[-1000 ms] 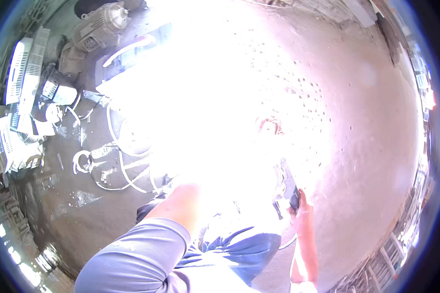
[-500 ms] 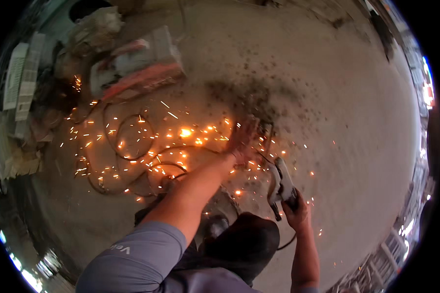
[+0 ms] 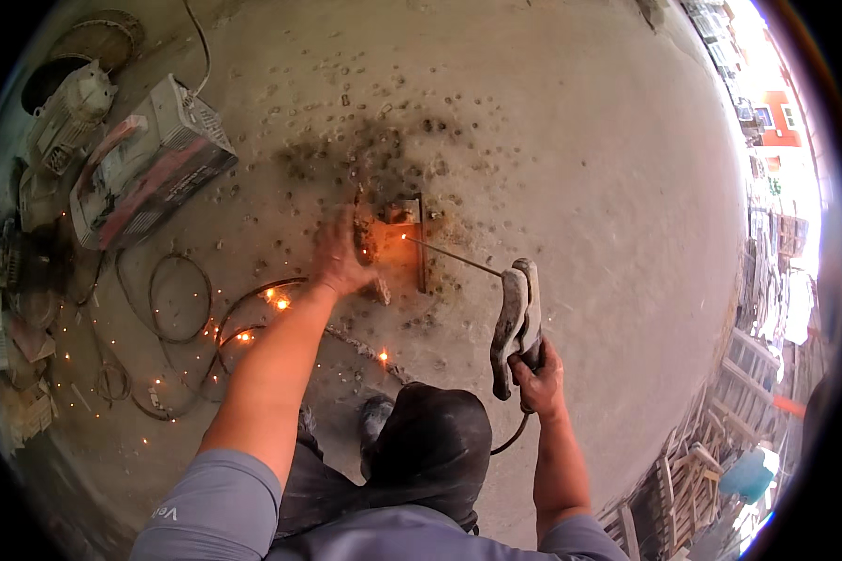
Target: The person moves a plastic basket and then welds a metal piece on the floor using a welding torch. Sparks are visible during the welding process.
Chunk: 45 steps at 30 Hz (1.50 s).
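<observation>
My right hand [image 3: 543, 379] is wrapped round the handle of a pale, worn welding electrode holder [image 3: 510, 313]. From its jaws a thin welding rod [image 3: 463, 259] runs up and left, its tip glowing orange. That tip is beside a small metal workpiece [image 3: 422, 252] on the floor, with a thin upright edge and a blocky bit at its far end; orange light shows on its left. My left hand [image 3: 340, 254], slightly blurred, reaches out left of the workpiece with its fingers spread. A dark piece of metal [image 3: 382, 288] is near its thumb.
A grey and red welding machine [image 3: 154, 178] stands at the far left. Looped cables [image 3: 164, 299] and glowing sparks [image 3: 279, 299] are scattered on the concrete floor [image 3: 608, 252], which is scorched around the workpiece. Wooden frames [image 3: 683, 486] are stacked along the right. My knee [image 3: 437, 435] is close below.
The big shower of sparks has died down to a few glowing spots. My view has shifted, and the rod and workpiece now show clearly. My right hand still grips the electrode holder.
</observation>
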Available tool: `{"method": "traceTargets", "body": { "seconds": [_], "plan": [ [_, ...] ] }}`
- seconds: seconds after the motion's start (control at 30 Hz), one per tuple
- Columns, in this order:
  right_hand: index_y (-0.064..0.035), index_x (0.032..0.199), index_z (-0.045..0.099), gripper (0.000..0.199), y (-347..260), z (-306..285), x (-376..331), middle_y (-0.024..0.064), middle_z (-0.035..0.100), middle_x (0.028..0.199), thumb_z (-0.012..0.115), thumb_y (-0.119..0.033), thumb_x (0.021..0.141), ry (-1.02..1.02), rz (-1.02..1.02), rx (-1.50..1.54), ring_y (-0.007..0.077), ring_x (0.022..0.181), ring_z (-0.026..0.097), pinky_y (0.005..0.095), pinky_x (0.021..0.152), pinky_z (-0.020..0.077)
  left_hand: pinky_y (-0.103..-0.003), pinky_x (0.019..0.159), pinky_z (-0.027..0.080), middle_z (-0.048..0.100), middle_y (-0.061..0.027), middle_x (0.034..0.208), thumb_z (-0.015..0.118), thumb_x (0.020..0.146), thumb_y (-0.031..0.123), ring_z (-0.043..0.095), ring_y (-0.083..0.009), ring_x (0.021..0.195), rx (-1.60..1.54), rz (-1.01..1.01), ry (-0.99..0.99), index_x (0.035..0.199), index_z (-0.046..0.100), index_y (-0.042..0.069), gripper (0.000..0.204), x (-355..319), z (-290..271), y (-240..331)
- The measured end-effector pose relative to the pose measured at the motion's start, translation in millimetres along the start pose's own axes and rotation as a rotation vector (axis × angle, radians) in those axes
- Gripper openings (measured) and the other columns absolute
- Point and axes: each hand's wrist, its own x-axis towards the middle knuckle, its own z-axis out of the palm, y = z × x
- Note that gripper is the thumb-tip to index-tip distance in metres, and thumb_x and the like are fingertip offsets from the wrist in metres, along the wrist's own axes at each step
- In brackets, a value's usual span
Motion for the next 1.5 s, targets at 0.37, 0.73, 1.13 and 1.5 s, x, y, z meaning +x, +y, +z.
{"method": "traceTargets", "body": {
  "seconds": [0.37, 0.73, 1.13, 1.5],
  "plan": [
    [0.0034, 0.124, 0.057, 0.04, 18.7, -13.0, -36.5, 0.0012, 0.061, 0.081, 0.068, -0.008, 0.087, 0.115, 0.062, 0.181, 0.0079, 0.065, 0.053, 0.0247, 0.057, 0.0446, -0.044, 0.101, 0.048, 0.059, -0.019, 0.135, 0.066, 0.077, 0.07, 0.057, -0.0347, 0.124, -0.208, -0.677, -0.426, 0.129, 0.06, 0.002, 0.086, -11.0, 35.1, 18.5],
    [0.005, 0.126, 0.054, 0.048, 45.2, -22.0, -52.8, 0.0024, 0.063, 0.085, 0.073, -0.016, 0.087, 0.207, 0.034, 0.236, 0.0087, 0.067, 0.054, 0.0252, 0.058, 0.0458, -0.047, 0.085, 0.054, 0.069, -0.0237, 0.104, 0.072, 0.077, 0.031, 0.066, -0.0416, 0.1, -0.292, -0.7, -0.066, 0.103, 0.068, 0.001, 0.04, -9.4, 73.1, 18.3],
    [0.0054, 0.127, 0.056, 0.047, 34.6, -15.8, -43.9, 0.0029, 0.064, 0.092, 0.071, -0.006, 0.084, 0.146, 0.088, 0.162, 0.0084, 0.073, 0.055, 0.0248, 0.065, 0.0472, -0.045, 0.081, 0.052, 0.059, -0.016, 0.11, 0.074, 0.075, 0.007, 0.064, -0.0354, 0.092, 0.352, 0.282, 0.061, 0.112, 0.058, 0.004, 0.041, 18.6, -54.3, -75.8],
    [0.0048, 0.119, 0.059, 0.04, 19.8, -20.3, -44.5, 0.0013, 0.06, 0.077, 0.069, -0.01, 0.083, 0.17, 0.109, 0.109, 0.0081, 0.065, 0.052, 0.0261, 0.058, 0.0446, -0.047, 0.092, 0.045, 0.066, -0.016, 0.095, 0.073, 0.077, 0.019, 0.064, -0.0328, 0.094, 0.41, 0.338, -0.057, 0.098, 0.067, 0.005, 0.026, 24.8, -2.2, -78.4]
  ]
}}
